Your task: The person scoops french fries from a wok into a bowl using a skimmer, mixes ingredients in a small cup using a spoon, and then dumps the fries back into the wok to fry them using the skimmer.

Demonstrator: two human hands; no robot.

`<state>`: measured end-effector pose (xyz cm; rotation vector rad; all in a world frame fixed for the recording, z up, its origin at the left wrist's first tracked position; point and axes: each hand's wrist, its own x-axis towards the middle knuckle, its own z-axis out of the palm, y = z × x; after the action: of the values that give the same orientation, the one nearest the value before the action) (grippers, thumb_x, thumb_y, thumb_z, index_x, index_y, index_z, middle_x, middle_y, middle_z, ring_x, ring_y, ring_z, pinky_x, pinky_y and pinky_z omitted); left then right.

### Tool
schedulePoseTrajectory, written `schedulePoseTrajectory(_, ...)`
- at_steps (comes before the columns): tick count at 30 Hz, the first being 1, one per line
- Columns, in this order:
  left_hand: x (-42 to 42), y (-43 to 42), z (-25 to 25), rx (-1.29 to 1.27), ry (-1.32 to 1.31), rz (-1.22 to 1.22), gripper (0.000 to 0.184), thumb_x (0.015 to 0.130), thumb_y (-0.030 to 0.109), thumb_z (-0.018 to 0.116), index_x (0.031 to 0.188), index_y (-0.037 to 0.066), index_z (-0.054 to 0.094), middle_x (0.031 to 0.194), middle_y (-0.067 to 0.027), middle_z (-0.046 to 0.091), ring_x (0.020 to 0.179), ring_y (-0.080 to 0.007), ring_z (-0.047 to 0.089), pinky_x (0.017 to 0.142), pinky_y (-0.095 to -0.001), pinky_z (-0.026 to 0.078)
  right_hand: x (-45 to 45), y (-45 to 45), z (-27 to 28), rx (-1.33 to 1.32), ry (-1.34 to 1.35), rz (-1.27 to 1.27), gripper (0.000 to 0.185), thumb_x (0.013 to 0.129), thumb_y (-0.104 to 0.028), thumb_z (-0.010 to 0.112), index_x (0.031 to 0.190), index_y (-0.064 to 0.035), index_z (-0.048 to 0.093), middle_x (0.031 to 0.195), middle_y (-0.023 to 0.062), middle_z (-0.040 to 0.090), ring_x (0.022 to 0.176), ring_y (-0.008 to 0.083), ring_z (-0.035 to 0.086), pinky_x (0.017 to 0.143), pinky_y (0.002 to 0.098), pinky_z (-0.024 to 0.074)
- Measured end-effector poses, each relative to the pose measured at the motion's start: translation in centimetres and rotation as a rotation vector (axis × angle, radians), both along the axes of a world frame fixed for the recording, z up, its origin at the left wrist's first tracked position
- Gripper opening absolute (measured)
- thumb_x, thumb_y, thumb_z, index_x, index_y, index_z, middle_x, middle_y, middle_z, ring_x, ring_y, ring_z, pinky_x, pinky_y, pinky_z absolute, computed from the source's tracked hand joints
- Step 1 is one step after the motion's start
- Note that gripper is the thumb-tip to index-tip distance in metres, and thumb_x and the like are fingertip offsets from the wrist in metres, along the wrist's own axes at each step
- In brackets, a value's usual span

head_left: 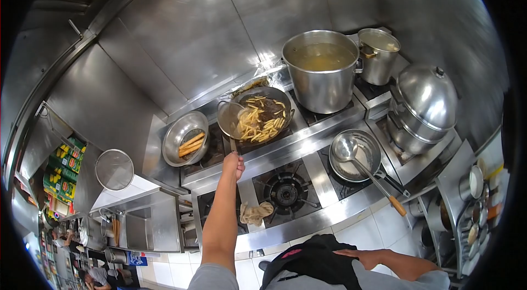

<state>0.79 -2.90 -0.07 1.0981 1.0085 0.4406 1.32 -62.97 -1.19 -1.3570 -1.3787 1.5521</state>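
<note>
My left hand (234, 166) is closed round the handle of a wire skimmer (233, 115), whose round head sits at the left side of a dark wok (279, 94). French fries (265, 126) float in the bubbling oil, several of them beside the skimmer. To the left of the wok, a steel bowl (172, 135) holds a few long fried sticks (191, 145). My right hand (364, 256) lies flat against the black apron (307, 254) at my waist, with nothing in it.
Behind the burners stand a big stockpot (324, 91) of liquid and a smaller pot (380, 65). A domed steamer (427, 98) is at right. A ladle (357, 161) rests across a pan (359, 142). A crumpled cloth (255, 213) lies by the front burner (286, 194).
</note>
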Motion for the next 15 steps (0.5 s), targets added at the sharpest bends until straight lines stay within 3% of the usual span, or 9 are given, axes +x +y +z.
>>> schedulePoseTrajectory(2, 0.2, 0.4, 0.0, -0.397, -0.201, -0.033, 0.010, 0.090, 0.000, 0.041, 0.093, 0.010, 0.042, 0.065, -0.0002, 0.044, 0.041, -0.0050, 0.033, 0.032, -0.0204, 0.025, 0.1, 0.1, 0.1, -0.011, -0.018, 0.020, 0.123, 0.064, -0.023, 0.088, 0.158, -0.0207, 0.009, 0.161, 0.0113, 0.019, 0.146, 0.0299, 0.025, 0.119, 0.0424, 0.0219)
schedulePoseTrajectory(6, -0.1, 0.0, 0.6, -0.523, -0.252, -0.054, 0.015, 0.090, 0.001, 0.042, 0.101, 0.011, 0.044, 0.066, 0.0003, 0.045, 0.042, -0.0035, 0.033, 0.033, -0.0188, 0.024, 0.1, 0.3, 0.7, -0.027, -0.006, 0.017, 0.127, 0.060, -0.018, 0.088, 0.158, -0.0224, 0.008, 0.161, 0.0109, 0.019, 0.147, 0.0299, 0.024, 0.120, 0.0428, 0.0211)
schedulePoseTrajectory(8, -0.6, -2.5, 2.7, -0.283, -0.131, -0.072, 0.019, 0.088, -0.001, 0.042, 0.103, 0.012, 0.044, 0.064, 0.0009, 0.045, 0.041, -0.0044, 0.034, 0.033, -0.0196, 0.025, 0.2, 0.4, 0.4, -0.033, -0.003, 0.020, 0.127, 0.059, -0.017, 0.088, 0.158, -0.0229, 0.008, 0.161, 0.0108, 0.018, 0.147, 0.0300, 0.024, 0.120, 0.0430, 0.0210)
schedulePoseTrajectory(9, -0.8, -3.1, 3.2, -0.284, -0.130, -0.071, 0.019, 0.088, -0.001, 0.042, 0.103, 0.012, 0.044, 0.064, 0.0009, 0.045, 0.041, -0.0044, 0.034, 0.033, -0.0196, 0.025, 0.2, 0.4, 0.3, -0.033, 0.007, 0.023, 0.127, 0.060, -0.019, 0.089, 0.158, -0.0231, 0.008, 0.161, 0.0110, 0.018, 0.147, 0.0302, 0.025, 0.120, 0.0431, 0.0211)
schedulePoseTrajectory(11, -1.1, -4.3, 3.9, -0.050, -0.041, -0.074, 0.033, 0.086, -0.001, 0.041, 0.118, 0.009, 0.047, 0.064, 0.0002, 0.046, 0.041, -0.0052, 0.035, 0.033, -0.0201, 0.025, 0.1, 0.3, 0.3, -0.034, 0.018, 0.027, 0.128, 0.060, -0.020, 0.089, 0.158, -0.0232, 0.008, 0.161, 0.0112, 0.018, 0.147, 0.0304, 0.025, 0.120, 0.0431, 0.0213)
schedulePoseTrajectory(12, -1.2, -4.4, 3.9, -0.050, -0.041, -0.074, 0.033, 0.086, -0.001, 0.041, 0.118, 0.009, 0.047, 0.064, 0.0002, 0.046, 0.041, -0.0052, 0.035, 0.033, -0.0201, 0.025, 0.2, 0.3, 0.4, -0.047, 0.011, 0.027, 0.128, 0.060, -0.022, 0.090, 0.158, -0.0233, 0.008, 0.161, 0.0115, 0.018, 0.146, 0.0305, 0.025, 0.120, 0.0431, 0.0215)
schedulePoseTrajectory(14, -1.6, -4.9, 3.7, 0.229, 0.066, -0.084, 0.053, 0.084, -0.001, 0.042, 0.137, 0.004, 0.045, 0.066, -0.0032, 0.051, 0.040, -0.0083, 0.036, 0.034, -0.0230, 0.025, 0.1, 0.3, 0.4, -0.061, 0.004, 0.026, 0.128, 0.060, -0.023, 0.090, 0.158, -0.0235, 0.007, 0.161, 0.0117, 0.017, 0.146, 0.0307, 0.026, 0.120, 0.0431, 0.0216)
schedulePoseTrajectory(15, -1.8, -4.7, 3.0, 0.229, 0.066, -0.085, 0.053, 0.084, -0.001, 0.042, 0.137, 0.004, 0.045, 0.066, -0.0032, 0.051, 0.040, -0.0083, 0.036, 0.034, -0.0230, 0.025, 0.1, 0.3, 0.3, -0.060, -0.002, 0.022, 0.129, 0.059, -0.023, 0.090, 0.158, -0.0235, 0.008, 0.161, 0.0119, 0.018, 0.146, 0.0308, 0.026, 0.120, 0.0431, 0.0217)
